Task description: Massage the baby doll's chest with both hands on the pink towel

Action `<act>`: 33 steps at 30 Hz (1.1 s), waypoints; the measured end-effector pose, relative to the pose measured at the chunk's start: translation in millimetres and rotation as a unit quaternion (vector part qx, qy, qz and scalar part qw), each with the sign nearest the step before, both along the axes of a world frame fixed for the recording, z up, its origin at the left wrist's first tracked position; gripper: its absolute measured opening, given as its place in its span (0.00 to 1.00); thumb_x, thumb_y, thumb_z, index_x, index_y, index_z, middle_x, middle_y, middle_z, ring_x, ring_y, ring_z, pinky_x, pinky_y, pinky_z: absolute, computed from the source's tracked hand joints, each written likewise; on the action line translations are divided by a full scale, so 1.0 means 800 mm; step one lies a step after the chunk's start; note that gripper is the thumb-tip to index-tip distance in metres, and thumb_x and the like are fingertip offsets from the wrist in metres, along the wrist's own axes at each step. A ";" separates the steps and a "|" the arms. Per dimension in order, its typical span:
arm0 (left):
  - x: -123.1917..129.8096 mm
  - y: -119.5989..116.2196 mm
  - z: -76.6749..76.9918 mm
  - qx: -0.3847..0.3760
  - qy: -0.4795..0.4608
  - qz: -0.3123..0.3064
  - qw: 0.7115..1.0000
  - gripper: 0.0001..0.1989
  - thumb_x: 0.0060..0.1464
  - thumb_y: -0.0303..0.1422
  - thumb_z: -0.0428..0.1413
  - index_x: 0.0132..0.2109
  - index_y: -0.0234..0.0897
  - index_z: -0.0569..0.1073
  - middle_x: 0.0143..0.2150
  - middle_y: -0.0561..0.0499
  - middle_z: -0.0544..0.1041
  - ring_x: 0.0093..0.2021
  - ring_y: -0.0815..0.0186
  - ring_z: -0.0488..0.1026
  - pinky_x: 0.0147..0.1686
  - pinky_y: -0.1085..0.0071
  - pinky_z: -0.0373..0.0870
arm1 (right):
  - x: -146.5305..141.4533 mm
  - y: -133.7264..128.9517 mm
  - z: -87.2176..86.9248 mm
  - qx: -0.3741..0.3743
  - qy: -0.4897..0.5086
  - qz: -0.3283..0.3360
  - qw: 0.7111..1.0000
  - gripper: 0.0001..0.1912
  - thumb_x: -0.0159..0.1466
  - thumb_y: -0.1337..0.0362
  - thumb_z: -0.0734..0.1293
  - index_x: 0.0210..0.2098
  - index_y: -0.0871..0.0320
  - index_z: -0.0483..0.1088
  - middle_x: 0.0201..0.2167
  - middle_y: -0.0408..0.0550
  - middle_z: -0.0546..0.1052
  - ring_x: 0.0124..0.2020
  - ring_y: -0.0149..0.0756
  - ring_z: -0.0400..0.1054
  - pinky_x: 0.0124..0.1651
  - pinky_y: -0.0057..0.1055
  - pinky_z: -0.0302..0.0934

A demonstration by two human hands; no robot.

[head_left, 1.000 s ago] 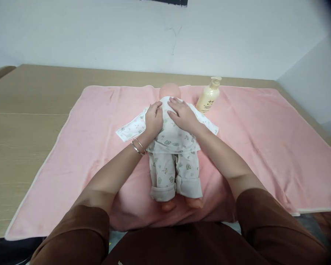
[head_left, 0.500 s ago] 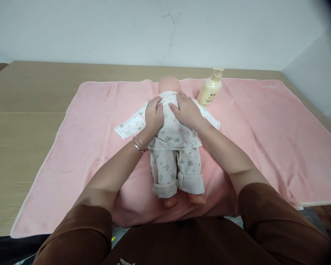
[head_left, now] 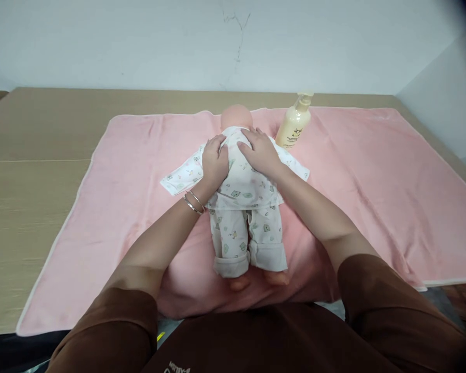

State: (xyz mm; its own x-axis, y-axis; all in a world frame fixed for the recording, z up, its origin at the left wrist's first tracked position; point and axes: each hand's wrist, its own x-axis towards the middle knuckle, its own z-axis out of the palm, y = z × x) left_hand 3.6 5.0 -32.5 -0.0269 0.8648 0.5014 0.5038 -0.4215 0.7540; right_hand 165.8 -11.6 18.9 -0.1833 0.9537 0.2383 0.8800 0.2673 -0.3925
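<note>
A baby doll (head_left: 236,181) in a white patterned top and trousers with rolled cuffs lies with its bald head (head_left: 236,116) away from me. Its bare feet (head_left: 276,278) point towards me, and the face is out of sight. My left hand (head_left: 216,161) rests on the left side of the doll's upper back, fingers laid over the shoulder and thumb apart. On the right upper back lies my right hand (head_left: 261,154), flat, with its thumb spread towards the middle. Neither hand grips anything. The doll's sleeves (head_left: 182,173) stretch out sideways.
A pale yellow pump bottle (head_left: 293,126) stands beyond my right hand, close to the doll's right sleeve. Beneath everything is a pink blanket (head_left: 373,191) with some creases, spread over a wooden table (head_left: 34,134). A pale wall (head_left: 140,46) rises behind the table.
My right hand's fingers have shifted slightly inward towards the doll's neck. The left hand stays in about the same place on the back. The view has moved a little.
</note>
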 end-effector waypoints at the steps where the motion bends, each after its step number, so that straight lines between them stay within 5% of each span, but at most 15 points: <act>1: 0.000 0.000 0.000 0.001 0.002 0.001 1.000 0.18 0.62 0.30 0.48 0.54 0.35 0.78 0.59 0.41 0.82 0.63 0.55 0.76 0.70 0.57 0.68 | -0.003 -0.005 -0.001 0.000 -0.008 -0.024 1.000 0.32 0.76 0.57 0.57 0.73 0.69 0.62 0.74 0.67 0.63 0.77 0.63 0.53 0.77 0.61 0.48; 5: 0.000 0.001 -0.003 0.000 -0.001 0.009 1.000 0.20 0.61 0.31 0.47 0.54 0.33 0.78 0.59 0.39 0.82 0.62 0.54 0.76 0.68 0.57 0.70 | -0.033 -0.045 -0.007 0.046 -0.053 0.018 0.997 0.31 0.75 0.64 0.56 0.72 0.74 0.60 0.76 0.73 0.57 0.79 0.63 0.48 0.79 0.62 0.42; 9: 0.000 0.002 -0.002 0.004 0.021 0.004 1.000 0.21 0.61 0.30 0.46 0.55 0.33 0.78 0.60 0.39 0.81 0.63 0.55 0.76 0.70 0.56 0.69 | -0.029 -0.032 -0.011 0.051 -0.027 0.116 0.992 0.28 0.73 0.68 0.54 0.68 0.66 0.67 0.76 0.60 0.61 0.80 0.52 0.48 0.81 0.59 0.40; 13: 0.002 0.001 0.001 0.012 0.043 -0.001 0.999 0.21 0.62 0.29 0.46 0.56 0.33 0.78 0.61 0.41 0.81 0.64 0.56 0.76 0.72 0.56 0.66 | 0.003 0.011 -0.013 0.037 0.039 0.042 0.998 0.26 0.74 0.64 0.55 0.66 0.62 0.70 0.74 0.57 0.66 0.78 0.52 0.54 0.80 0.58 0.45; 16: 0.001 0.002 0.001 0.005 0.049 0.004 0.999 0.21 0.62 0.29 0.46 0.56 0.33 0.78 0.61 0.40 0.81 0.65 0.55 0.75 0.73 0.55 0.65 | 0.000 0.001 -0.014 0.047 0.020 -0.020 0.998 0.27 0.74 0.64 0.54 0.67 0.69 0.68 0.71 0.65 0.68 0.76 0.57 0.57 0.78 0.58 0.50; 22: -0.003 0.004 0.000 -0.021 0.086 -0.001 0.996 0.23 0.65 0.30 0.45 0.60 0.34 0.76 0.65 0.40 0.78 0.71 0.52 0.70 0.76 0.52 0.60 | -0.041 -0.054 -0.014 0.073 -0.052 0.054 0.994 0.28 0.72 0.67 0.56 0.69 0.64 0.66 0.76 0.59 0.61 0.79 0.60 0.49 0.79 0.65 0.42; 25: -0.002 0.003 0.002 -0.020 0.110 0.001 0.994 0.24 0.66 0.31 0.44 0.62 0.30 0.75 0.66 0.37 0.77 0.71 0.51 0.70 0.76 0.51 0.59 | -0.021 -0.025 -0.017 0.066 -0.012 0.080 0.995 0.27 0.71 0.69 0.56 0.67 0.61 0.70 0.74 0.55 0.65 0.78 0.52 0.54 0.79 0.58 0.47; 29: 0.002 0.001 0.005 -0.006 0.133 -0.001 0.991 0.24 0.67 0.31 0.43 0.62 0.29 0.74 0.66 0.35 0.76 0.70 0.50 0.70 0.76 0.50 0.60 | 0.019 0.021 -0.022 0.074 0.083 0.026 0.994 0.27 0.73 0.69 0.52 0.64 0.62 0.71 0.68 0.53 0.74 0.71 0.42 0.66 0.77 0.44 0.57; 33: 0.004 0.000 0.004 0.001 0.140 0.007 0.990 0.23 0.66 0.30 0.43 0.61 0.30 0.75 0.64 0.36 0.78 0.68 0.50 0.72 0.73 0.51 0.63 | 0.015 0.016 -0.023 0.085 0.025 -0.002 0.996 0.26 0.71 0.73 0.53 0.63 0.68 0.71 0.64 0.61 0.77 0.67 0.47 0.71 0.72 0.45 0.63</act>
